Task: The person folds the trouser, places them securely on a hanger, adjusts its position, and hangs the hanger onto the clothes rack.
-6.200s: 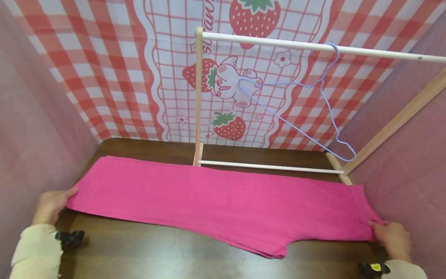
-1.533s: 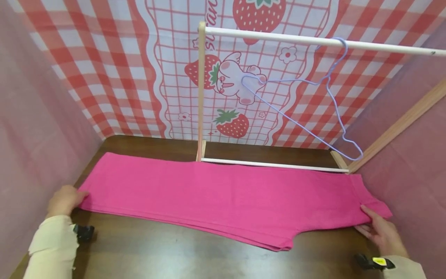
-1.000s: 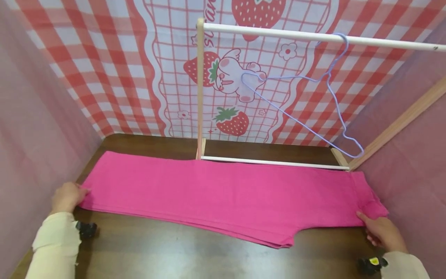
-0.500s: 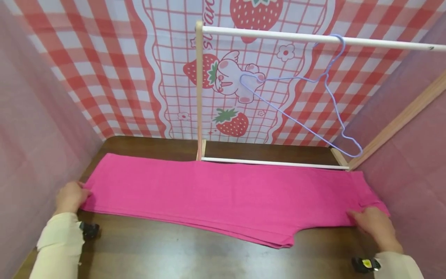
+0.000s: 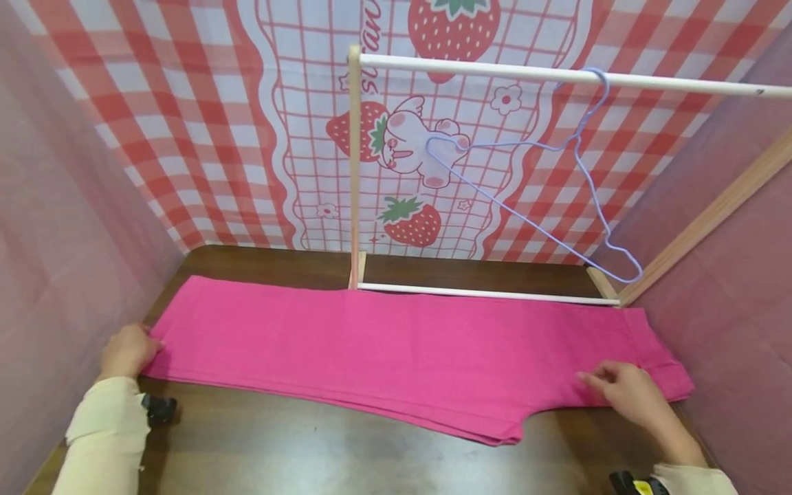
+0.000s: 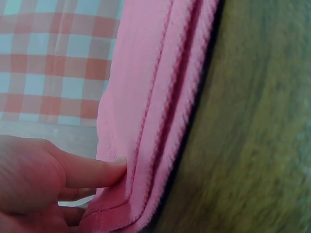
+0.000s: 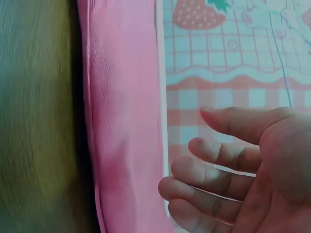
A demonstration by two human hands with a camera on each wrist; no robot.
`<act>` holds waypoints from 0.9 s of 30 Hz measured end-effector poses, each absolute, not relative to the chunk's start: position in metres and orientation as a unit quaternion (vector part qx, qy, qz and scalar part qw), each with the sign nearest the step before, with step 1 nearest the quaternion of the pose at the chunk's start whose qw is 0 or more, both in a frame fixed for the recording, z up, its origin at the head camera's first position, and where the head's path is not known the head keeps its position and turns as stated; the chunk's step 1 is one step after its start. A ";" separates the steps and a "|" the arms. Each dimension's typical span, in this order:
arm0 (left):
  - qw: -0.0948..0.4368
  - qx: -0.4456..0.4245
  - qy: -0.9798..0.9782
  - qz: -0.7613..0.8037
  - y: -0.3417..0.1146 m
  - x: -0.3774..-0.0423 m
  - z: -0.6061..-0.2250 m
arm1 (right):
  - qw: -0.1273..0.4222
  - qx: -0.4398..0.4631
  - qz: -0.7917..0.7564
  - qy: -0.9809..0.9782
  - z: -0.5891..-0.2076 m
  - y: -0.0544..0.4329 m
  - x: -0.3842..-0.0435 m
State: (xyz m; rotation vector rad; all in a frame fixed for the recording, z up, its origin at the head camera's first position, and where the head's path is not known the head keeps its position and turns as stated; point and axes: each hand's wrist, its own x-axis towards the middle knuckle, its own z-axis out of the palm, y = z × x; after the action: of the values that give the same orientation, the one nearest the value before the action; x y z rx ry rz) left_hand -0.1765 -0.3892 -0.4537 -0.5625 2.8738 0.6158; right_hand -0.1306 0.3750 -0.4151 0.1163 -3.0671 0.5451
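Note:
Pink trousers (image 5: 383,350), folded lengthwise with one leg over the other, lie flat across the table. Their hems are at the left and the waistband (image 5: 658,347) at the right. My left hand (image 5: 128,350) pinches the hem corner, thumb on top and fingers beneath, as the left wrist view shows with the stitched hem (image 6: 114,206). My right hand (image 5: 628,392) hovers over the trousers near the waist and holds nothing. In the right wrist view, the right hand's fingers (image 7: 214,160) are loosely bent and apart from the cloth.
Behind the trousers stands a rack with a white top rail (image 5: 495,69), a wooden post (image 5: 355,165) and a low white bar (image 5: 482,294). A lilac wire hanger (image 5: 526,218) hangs from the rail. Pink curtains (image 5: 68,206) flank the brown table (image 5: 297,454); a checked cloth covers the back.
My right hand has let go of the waistband and moved left above the trousers. The waistband corner now lies flat. My left hand keeps its pinch on the hem, having shifted slightly right.

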 end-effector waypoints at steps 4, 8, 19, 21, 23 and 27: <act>0.073 -0.185 0.959 0.204 -0.389 -0.175 -0.454 | 0.025 0.052 0.191 -0.980 -0.413 0.362 -0.130; 0.074 -0.192 0.957 0.205 -0.388 -0.176 -0.455 | 0.049 0.062 0.195 -0.978 -0.414 0.350 -0.129; 0.079 -0.205 0.951 0.219 -0.386 -0.177 -0.454 | 0.037 0.091 0.236 -0.967 -0.424 0.319 -0.120; 0.080 -0.205 0.950 0.221 -0.387 -0.178 -0.453 | 0.028 0.108 0.247 -0.963 -0.427 0.314 -0.118; 0.076 -0.205 0.950 0.223 -0.388 -0.179 -0.454 | 0.028 0.138 0.257 -0.956 -0.431 0.309 -0.116; 0.069 -0.206 0.950 0.226 -0.389 -0.179 -0.458 | 0.031 0.219 0.274 -0.936 -0.438 0.300 -0.113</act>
State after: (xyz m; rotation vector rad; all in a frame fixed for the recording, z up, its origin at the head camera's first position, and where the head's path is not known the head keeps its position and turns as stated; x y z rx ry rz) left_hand -0.1792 -0.3891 -0.4575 -0.6198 2.8590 0.6791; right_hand -0.1126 0.3003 -0.4377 0.6753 -2.8838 0.8442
